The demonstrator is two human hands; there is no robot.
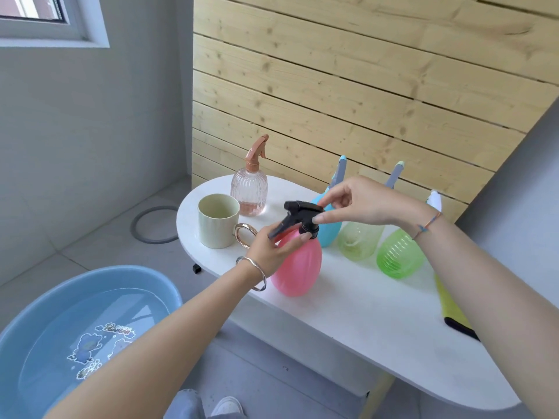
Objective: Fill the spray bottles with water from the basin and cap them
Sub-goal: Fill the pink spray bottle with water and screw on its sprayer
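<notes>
My left hand grips the pink bottle, right hand pinching the black sprayer; twisting it crooked could cross-thread it.

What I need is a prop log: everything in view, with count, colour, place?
pink bottle: 1, pink, table front
trigger head: 1, black, on pink bottle
ribbed bottle: 1, clear pink, table's far end
blue bottle: 1, blue, behind pink bottle
pale green bottle: 1, beside blue bottle
bright green bottle: 1, rightmost
mug: 1, cream, table's left
cloth: 1, yellow, table's right edge
table: 1, white
basin: 1, blue, floor, holds water
ring: 1, grey, floor
left hand: grips pink bottle
right hand: pinches trigger head
</notes>
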